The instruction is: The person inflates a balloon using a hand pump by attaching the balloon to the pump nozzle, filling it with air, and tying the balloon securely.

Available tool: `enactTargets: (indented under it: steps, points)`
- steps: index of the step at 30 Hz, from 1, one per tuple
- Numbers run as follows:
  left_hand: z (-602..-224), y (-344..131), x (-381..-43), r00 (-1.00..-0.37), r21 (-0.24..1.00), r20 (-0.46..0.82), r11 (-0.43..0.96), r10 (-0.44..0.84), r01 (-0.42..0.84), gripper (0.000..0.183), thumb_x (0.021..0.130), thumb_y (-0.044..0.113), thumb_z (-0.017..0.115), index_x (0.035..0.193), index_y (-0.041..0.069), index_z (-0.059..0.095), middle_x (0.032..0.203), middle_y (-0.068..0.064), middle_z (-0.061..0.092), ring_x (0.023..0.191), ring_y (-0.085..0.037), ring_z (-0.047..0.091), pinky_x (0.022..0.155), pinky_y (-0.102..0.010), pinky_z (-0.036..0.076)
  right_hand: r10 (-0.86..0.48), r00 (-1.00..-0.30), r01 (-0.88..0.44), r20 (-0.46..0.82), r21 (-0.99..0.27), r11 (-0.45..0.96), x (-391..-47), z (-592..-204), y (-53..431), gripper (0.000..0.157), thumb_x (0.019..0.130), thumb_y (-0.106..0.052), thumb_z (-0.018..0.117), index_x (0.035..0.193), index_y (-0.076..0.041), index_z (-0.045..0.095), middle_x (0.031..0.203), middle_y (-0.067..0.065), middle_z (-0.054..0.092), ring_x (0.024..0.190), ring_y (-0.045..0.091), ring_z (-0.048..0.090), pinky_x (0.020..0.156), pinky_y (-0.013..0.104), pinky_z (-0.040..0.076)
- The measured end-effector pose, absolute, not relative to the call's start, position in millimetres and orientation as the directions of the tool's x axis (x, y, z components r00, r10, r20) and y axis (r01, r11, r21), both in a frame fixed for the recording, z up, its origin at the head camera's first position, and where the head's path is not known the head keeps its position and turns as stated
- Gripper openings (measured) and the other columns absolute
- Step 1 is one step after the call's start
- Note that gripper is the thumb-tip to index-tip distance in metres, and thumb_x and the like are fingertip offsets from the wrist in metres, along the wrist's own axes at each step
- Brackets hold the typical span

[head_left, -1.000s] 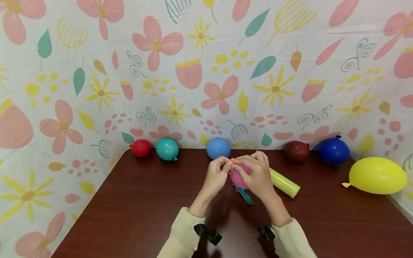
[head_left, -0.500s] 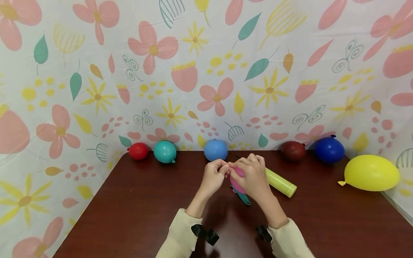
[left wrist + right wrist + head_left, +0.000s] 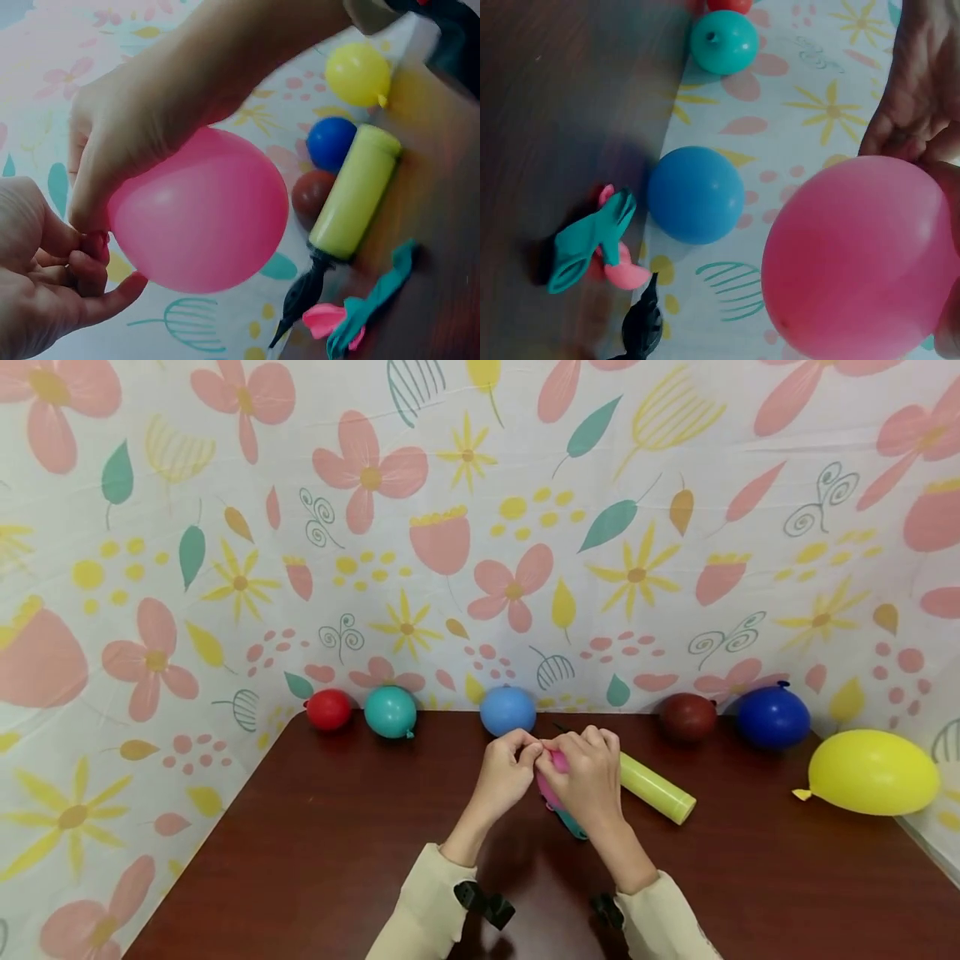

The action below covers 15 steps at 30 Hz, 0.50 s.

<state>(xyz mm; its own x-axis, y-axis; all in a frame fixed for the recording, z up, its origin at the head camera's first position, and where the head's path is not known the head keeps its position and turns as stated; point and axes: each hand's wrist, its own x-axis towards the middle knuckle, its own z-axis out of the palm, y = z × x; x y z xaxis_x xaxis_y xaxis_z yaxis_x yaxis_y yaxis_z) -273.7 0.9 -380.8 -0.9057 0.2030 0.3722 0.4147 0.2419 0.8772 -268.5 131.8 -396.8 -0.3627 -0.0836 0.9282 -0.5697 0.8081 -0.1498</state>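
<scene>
An inflated pink balloon (image 3: 202, 214) is held above the table, its neck between both hands' fingertips. My left hand (image 3: 507, 774) pinches the end of the neck; in the left wrist view its fingers (image 3: 90, 271) are curled at the knot-sized pink bit. My right hand (image 3: 588, 781) pinches the neck from the other side and hides much of the balloon in the head view. Whether the neck is knotted cannot be seen. Below lie a limp teal balloon (image 3: 589, 244) and a limp pink balloon (image 3: 626, 274), partly overlapping.
A yellow-green hand pump (image 3: 657, 789) with a black nozzle (image 3: 304, 296) lies right of the hands. Along the back stand red (image 3: 328, 709), teal (image 3: 391, 712), light blue (image 3: 507, 710), brown (image 3: 687, 717) and dark blue (image 3: 774, 716) balloons. A larger yellow balloon (image 3: 873, 772) is at the right edge.
Both hands stay together at the balloon's neck, with small finger movements. My right hand has turned slightly and covers more of the pink balloon. The head view has shifted a little.
</scene>
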Motion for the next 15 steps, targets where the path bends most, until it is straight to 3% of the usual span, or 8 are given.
enactTargets:
  steps: [5,10,15]
  points:
    - [-383,0,-273,-0.914,0.877,0.353,0.269,0.201,0.398,0.014,0.099,0.004,0.051,0.091,-0.002,0.062,0.086,-0.015,0.064,0.063,-0.006,0.047,0.056,-0.015,0.039,-0.086,-0.345,-0.577,0.935,-0.139,0.805,-273,-404,134,0.009,0.073,-0.009,0.07,0.069,-0.001,0.066,0.06,0.009,0.063,0.06,0.022,0.042,0.072,0.041,0.037]
    - [-383,-3,-275,-0.893,0.912,0.344,0.124,0.29,0.392,0.013,0.1,0.002,0.047,0.095,-0.007,0.054,0.09,-0.021,0.059,0.075,-0.014,0.049,0.067,-0.016,0.039,-0.06,-0.401,-0.618,0.914,-0.221,0.754,-276,-407,140,0.006,0.07,-0.004,0.073,0.071,-0.003,0.068,0.061,0.006,0.063,0.06,0.017,0.039,0.068,0.037,0.034]
    - [-383,-5,-279,-0.838,0.901,0.398,0.014,0.373,0.434,0.011,0.097,-0.001,0.052,0.101,-0.009,0.046,0.09,-0.027,0.057,0.076,-0.007,0.047,0.067,-0.015,0.038,-0.048,-0.495,-0.666,0.867,-0.344,0.662,-275,-401,147,0.007,0.071,0.0,0.076,0.073,-0.003,0.069,0.062,0.005,0.063,0.065,0.012,0.036,0.061,0.023,0.03]
